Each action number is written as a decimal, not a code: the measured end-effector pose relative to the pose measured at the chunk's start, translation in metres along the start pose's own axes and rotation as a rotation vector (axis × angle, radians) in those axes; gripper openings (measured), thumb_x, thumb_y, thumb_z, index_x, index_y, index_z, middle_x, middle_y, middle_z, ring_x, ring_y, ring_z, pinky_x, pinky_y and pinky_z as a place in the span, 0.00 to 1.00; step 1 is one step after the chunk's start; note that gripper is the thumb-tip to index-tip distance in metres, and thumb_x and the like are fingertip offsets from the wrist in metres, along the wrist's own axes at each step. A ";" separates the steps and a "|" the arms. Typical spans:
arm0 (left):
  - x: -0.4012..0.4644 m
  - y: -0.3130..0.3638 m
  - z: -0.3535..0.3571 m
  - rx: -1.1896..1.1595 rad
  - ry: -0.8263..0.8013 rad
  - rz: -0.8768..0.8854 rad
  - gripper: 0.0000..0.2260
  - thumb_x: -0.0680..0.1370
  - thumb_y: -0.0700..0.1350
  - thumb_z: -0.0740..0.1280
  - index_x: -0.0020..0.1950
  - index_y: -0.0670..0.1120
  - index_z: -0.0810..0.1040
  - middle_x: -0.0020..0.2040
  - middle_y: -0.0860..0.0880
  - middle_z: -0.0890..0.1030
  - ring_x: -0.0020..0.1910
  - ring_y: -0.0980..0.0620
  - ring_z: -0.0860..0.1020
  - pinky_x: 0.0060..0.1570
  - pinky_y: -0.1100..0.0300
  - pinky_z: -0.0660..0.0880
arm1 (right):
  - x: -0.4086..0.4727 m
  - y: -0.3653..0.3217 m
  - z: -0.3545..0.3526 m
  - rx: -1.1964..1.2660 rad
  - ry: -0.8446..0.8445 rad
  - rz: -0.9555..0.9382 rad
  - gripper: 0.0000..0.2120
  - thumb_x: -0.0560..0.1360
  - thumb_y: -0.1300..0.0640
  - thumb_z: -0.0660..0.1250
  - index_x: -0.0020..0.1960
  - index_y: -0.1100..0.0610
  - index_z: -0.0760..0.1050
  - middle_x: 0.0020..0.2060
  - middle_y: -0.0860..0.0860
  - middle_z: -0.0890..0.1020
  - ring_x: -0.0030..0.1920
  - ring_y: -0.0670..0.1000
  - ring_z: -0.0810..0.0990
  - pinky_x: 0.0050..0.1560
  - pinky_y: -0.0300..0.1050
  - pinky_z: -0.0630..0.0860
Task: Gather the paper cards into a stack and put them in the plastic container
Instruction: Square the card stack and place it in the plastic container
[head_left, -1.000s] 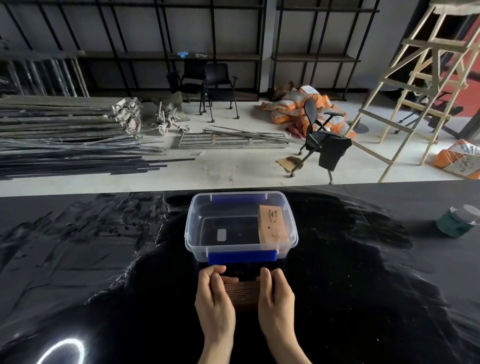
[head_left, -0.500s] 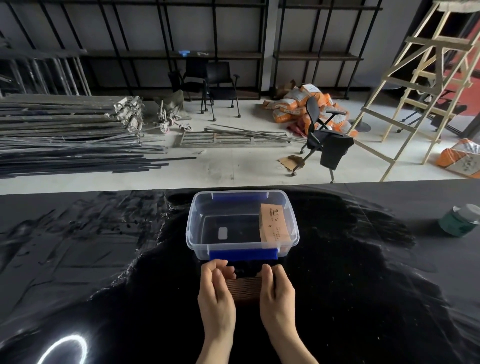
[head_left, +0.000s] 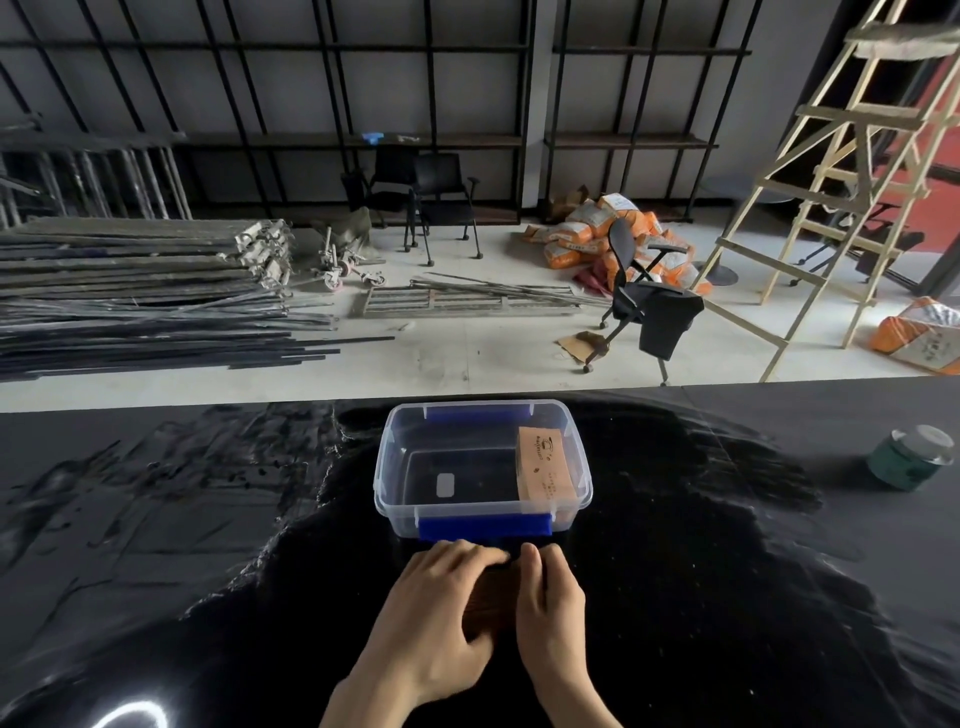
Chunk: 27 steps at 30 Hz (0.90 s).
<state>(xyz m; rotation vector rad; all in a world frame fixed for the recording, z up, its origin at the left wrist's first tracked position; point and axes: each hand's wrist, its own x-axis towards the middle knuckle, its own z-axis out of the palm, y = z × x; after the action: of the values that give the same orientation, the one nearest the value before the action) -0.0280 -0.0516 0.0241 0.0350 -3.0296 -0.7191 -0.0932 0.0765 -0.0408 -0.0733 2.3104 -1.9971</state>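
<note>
A clear plastic container (head_left: 382, 470) with blue latches stands open on the black table, just beyond my hands. Inside, a brown paper card (head_left: 545, 462) leans against its right wall. On the table near the container's front latch, a stack of brown cards (head_left: 493, 597) is squeezed between my hands. My left hand (head_left: 436, 618) lies across the stack's left side with its fingers curled over the top. My right hand (head_left: 550, 603) presses against the right side. Most of the stack is hidden by my fingers.
A green jar with a pale lid (head_left: 911, 457) stands at the table's far right. The glossy black table (head_left: 208, 519) stretches wide on both sides. Beyond its far edge are floor clutter, an office chair and a wooden ladder.
My left hand has slid over the top of the card stack and now covers more of it. The hands sit slightly closer together. The container has not moved.
</note>
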 end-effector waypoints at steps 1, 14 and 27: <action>0.002 0.002 -0.002 0.015 -0.014 -0.005 0.29 0.71 0.51 0.68 0.71 0.62 0.67 0.65 0.63 0.74 0.66 0.62 0.70 0.72 0.62 0.65 | 0.000 0.000 0.000 -0.002 0.001 0.002 0.15 0.84 0.60 0.63 0.39 0.58 0.74 0.30 0.51 0.81 0.30 0.42 0.76 0.31 0.36 0.75; 0.008 0.003 -0.003 -0.018 -0.035 -0.107 0.25 0.74 0.44 0.72 0.68 0.61 0.71 0.64 0.61 0.79 0.64 0.58 0.77 0.66 0.59 0.74 | 0.001 -0.020 -0.012 0.059 -0.088 0.052 0.08 0.81 0.52 0.69 0.46 0.54 0.81 0.40 0.53 0.87 0.42 0.50 0.87 0.46 0.47 0.84; 0.005 0.003 -0.002 -1.039 0.298 -0.398 0.19 0.68 0.47 0.81 0.57 0.47 0.82 0.49 0.49 0.89 0.51 0.50 0.87 0.49 0.58 0.83 | 0.003 -0.058 -0.037 0.293 -0.429 0.098 0.20 0.75 0.61 0.77 0.65 0.55 0.79 0.55 0.58 0.88 0.59 0.58 0.86 0.62 0.55 0.82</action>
<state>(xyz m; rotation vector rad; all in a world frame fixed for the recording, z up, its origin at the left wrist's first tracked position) -0.0335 -0.0498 0.0277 0.6406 -2.0522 -1.9754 -0.1011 0.1037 0.0216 -0.3253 1.7180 -2.0084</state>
